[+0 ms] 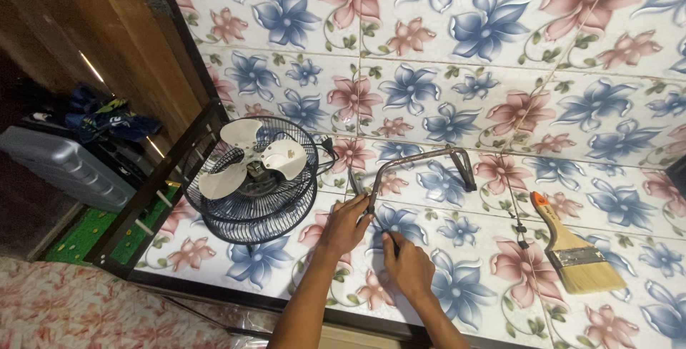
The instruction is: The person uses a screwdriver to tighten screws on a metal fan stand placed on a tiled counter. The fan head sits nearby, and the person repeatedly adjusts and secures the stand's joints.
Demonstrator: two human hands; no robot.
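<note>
Both forearms reaching up from the bottom edge over the flowered worktop [500, 106]. Left hand [345, 225] palm down, grip closed around the near end of the bent metal bracket [421, 157], which lies flat beside the fan [250, 177]. Right hand [407, 267] just beside it, fingers curled on a small dark tool [394, 242], its tip hidden. Paintbrush [575, 252] well apart, right.

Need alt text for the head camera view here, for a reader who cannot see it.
Two bare hands work on a floral-tiled floor: the left hand grips one end of a bent metal bracket, and the right hand holds a thin dark tool beside it. A small fan with white blades and its front grille off sits to the left; a paintbrush lies to the right.
</note>
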